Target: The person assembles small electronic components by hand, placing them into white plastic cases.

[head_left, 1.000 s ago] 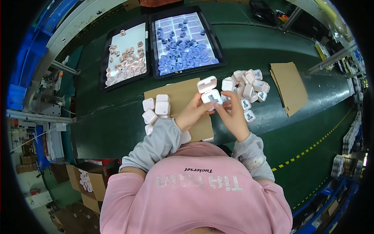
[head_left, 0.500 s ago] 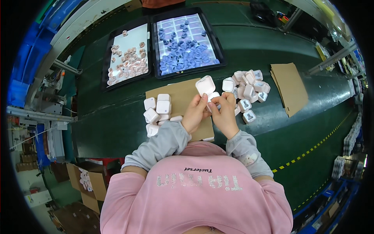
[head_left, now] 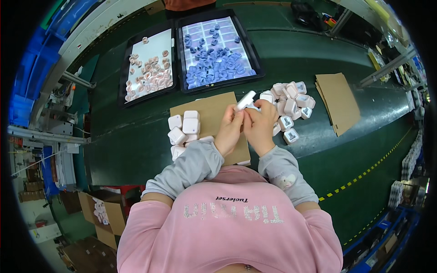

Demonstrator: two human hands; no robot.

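Above the cardboard sheet, both my hands hold a small pale hinged case (head_left: 246,100), its raised lid seen nearly edge-on. My left hand (head_left: 228,130) pinches it from the left side. From the right, my right hand (head_left: 261,129) is closed at the case, thumb and fingertips meeting there; its lower half is mostly hidden behind the fingers. Closed pale cases (head_left: 176,135) are stacked left of my left hand. Beyond my right hand is a heap of similar cases (head_left: 291,101), several with an opened or windowed face showing.
Under my hands lies a brown cardboard sheet (head_left: 207,107). At the back stand a black tray of pinkish ring-like pieces (head_left: 154,75) and one of blue pieces (head_left: 216,63). Folded cardboard (head_left: 337,102) lies at right. An open carton (head_left: 107,223) stands lower left. A person (head_left: 190,5) is across the table.
The case has been tilted: its lid faced me broadly before and now shows edge-on. My right fingers have shifted slightly left and up around it.
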